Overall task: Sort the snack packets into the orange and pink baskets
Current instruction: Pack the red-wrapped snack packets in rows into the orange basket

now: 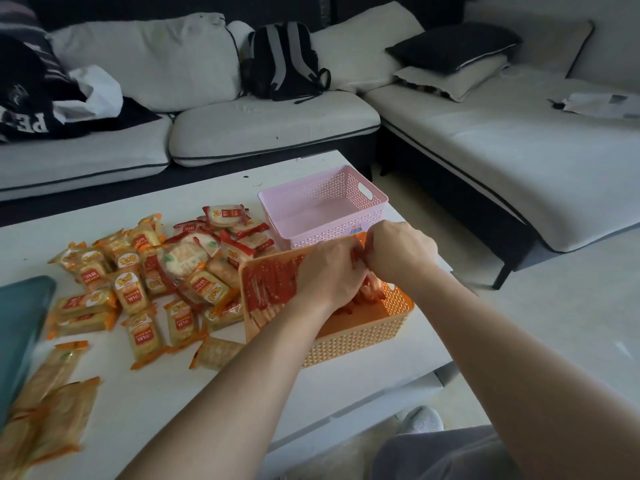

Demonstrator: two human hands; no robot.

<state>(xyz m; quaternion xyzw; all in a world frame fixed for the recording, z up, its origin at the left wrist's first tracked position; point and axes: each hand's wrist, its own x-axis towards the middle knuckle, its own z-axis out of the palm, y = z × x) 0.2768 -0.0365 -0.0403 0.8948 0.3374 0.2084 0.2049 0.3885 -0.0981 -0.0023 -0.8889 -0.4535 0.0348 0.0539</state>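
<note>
Fingers of left hand and right hand pinch packets in orange basket

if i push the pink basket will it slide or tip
Probably slides easily: the pink basket looks empty and is thin perforated plastic, so likely light, on a smooth white table. Tipping seems unlikely, since it sits low and wide.

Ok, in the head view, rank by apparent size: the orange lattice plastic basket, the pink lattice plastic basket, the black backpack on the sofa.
1. Orange lattice plastic basket, nearest the camera, which flatters it.
2. Pink lattice plastic basket.
3. Black backpack with grey straps, farthest away, so real size unsure.
</note>
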